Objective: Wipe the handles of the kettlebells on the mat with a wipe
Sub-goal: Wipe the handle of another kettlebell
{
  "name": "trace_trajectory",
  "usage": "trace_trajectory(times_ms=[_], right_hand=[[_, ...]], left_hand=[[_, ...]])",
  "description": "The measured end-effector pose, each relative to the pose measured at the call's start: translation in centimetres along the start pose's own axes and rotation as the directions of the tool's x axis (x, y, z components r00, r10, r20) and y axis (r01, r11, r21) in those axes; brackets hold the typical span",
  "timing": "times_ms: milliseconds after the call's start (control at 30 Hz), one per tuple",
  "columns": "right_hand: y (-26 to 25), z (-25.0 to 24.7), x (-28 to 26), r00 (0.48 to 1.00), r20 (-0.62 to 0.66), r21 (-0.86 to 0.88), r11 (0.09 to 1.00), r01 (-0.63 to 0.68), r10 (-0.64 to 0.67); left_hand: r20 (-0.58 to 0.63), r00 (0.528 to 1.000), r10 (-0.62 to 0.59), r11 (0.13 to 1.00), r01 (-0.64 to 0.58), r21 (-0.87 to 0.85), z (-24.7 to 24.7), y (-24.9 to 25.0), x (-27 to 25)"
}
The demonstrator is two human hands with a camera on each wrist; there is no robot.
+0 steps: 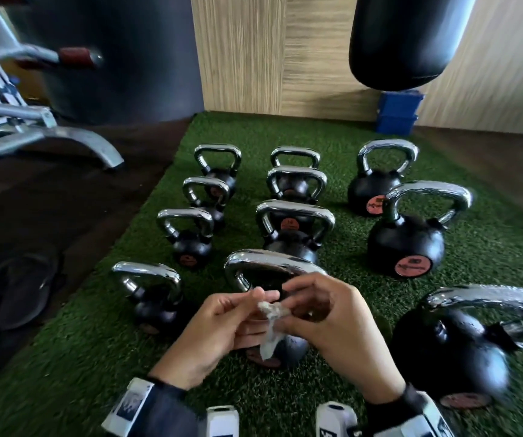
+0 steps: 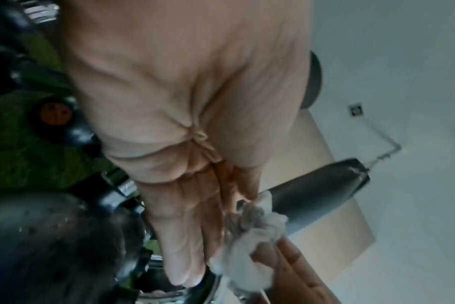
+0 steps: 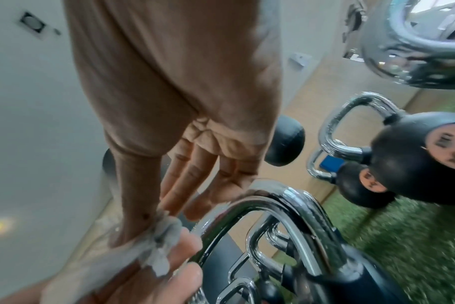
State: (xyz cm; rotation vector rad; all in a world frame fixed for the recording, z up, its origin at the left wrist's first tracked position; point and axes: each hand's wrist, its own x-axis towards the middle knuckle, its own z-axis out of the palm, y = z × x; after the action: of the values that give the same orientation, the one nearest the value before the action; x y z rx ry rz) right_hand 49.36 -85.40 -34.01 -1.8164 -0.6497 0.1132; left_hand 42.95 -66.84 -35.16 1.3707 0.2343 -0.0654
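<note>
Several black kettlebells with chrome handles stand in rows on the green turf mat (image 1: 96, 357). Both hands are raised over the nearest middle kettlebell (image 1: 288, 351), just in front of its handle (image 1: 266, 263). Between them is a small crumpled grey-white wipe (image 1: 273, 312), with one end hanging down. My left hand (image 1: 255, 310) pinches it between thumb and fingers. My right hand (image 1: 285, 313) pinches the same wad from the other side. The left wrist view shows the wipe (image 2: 257, 226) at the thumb tip, and the right wrist view shows the wipe (image 3: 164, 236) against the thumb, next to the handle (image 3: 260, 203).
A large kettlebell (image 1: 449, 348) stands close on the right and a small one (image 1: 153, 298) close on the left. A metal bench frame (image 1: 33, 134) and black sandals (image 1: 23, 288) are on the dark floor to the left. A punching bag (image 1: 405, 42) hangs above a blue box (image 1: 399, 111).
</note>
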Motion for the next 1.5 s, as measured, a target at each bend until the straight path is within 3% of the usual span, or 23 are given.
trace_trajectory(times_ms=[200,333,400,433,533,567,633,700,767,867,933,1033,1133,1167,1267,1333,1500], right_hand=[[-1.2,0.6,1.0,0.946,-0.259,-0.282,0.952,0.118,-0.194],[-1.3,0.0,1.6,0.953,-0.183,-0.301,0.937,0.178,-0.240],[-0.5,-0.8,1.5,0.970,-0.139,-0.263,0.952,0.156,-0.198],[0.3,-1.3,1.3,0.970,-0.181,-0.279,0.954,0.107,-0.162],[3.6,-1.9,0.7,0.903,-0.429,-0.353,0.922,-0.156,-0.011],[4.7,-1.8,0.5,0.894,-0.442,-0.329,0.912,-0.244,0.080],[7.1,-0.9,0.6,0.912,-0.304,-0.145,0.932,-0.331,0.277],[8.8,0.5,0.9,0.915,-0.178,0.102,0.931,-0.350,0.363],[10.2,1.9,1.1,0.905,-0.235,0.170,0.932,-0.320,0.354],[11.7,3.3,1.0,0.889,-0.353,0.137,0.956,-0.261,0.293],[12.1,3.4,1.0,0.887,-0.373,0.108,0.963,-0.248,0.271],[12.2,3.3,1.1,0.883,-0.379,0.091,0.961,-0.261,0.276],[12.3,3.5,1.0,0.880,-0.397,0.078,0.965,-0.251,0.261],[12.4,3.5,0.9,0.882,-0.395,0.075,0.966,-0.246,0.255],[12.4,3.2,0.8,0.895,-0.377,0.061,0.970,-0.233,0.239],[12.3,3.0,0.9,0.900,-0.370,0.057,0.973,-0.225,0.231],[12.3,2.8,0.9,0.905,-0.366,0.038,0.975,-0.220,0.218]], left_hand=[[0.026,0.997,0.068,0.979,-0.062,-0.196,0.0,0.3,-0.3],[-0.052,0.983,0.174,0.969,-0.180,-0.166,0.1,0.9,0.3],[-0.179,0.937,0.301,0.942,-0.321,-0.098,0.0,1.3,0.9],[-0.239,0.895,0.376,0.917,-0.397,-0.046,-0.2,1.6,1.2],[-0.221,0.740,0.635,0.761,-0.551,0.343,-0.8,2.5,2.0],[-0.175,0.697,0.695,0.680,-0.559,0.475,-0.7,2.7,2.4],[-0.095,0.645,0.759,0.535,-0.533,0.656,0.2,2.9,3.5],[-0.014,0.630,0.776,0.419,-0.499,0.759,1.4,3.1,4.4],[0.063,0.640,0.766,0.324,-0.468,0.822,2.4,3.0,5.0],[0.142,0.653,0.744,0.200,-0.421,0.885,2.3,3.2,5.0],[0.108,0.654,0.749,0.218,-0.397,0.891,0.9,3.3,4.8],[-0.047,0.669,0.742,0.352,-0.328,0.877,-1.4,3.4,4.5],[0.014,0.660,0.751,0.265,-0.321,0.909,-1.5,2.7,4.4],[0.008,0.653,0.758,0.277,-0.332,0.902,-1.5,2.3,4.6],[-0.160,0.650,0.743,0.465,-0.329,0.822,-2.3,1.3,5.0],[-0.250,0.640,0.727,0.528,-0.286,0.800,-3.0,1.0,5.5],[-0.270,0.624,0.733,0.518,-0.255,0.816,-3.6,0.0,6.0]])
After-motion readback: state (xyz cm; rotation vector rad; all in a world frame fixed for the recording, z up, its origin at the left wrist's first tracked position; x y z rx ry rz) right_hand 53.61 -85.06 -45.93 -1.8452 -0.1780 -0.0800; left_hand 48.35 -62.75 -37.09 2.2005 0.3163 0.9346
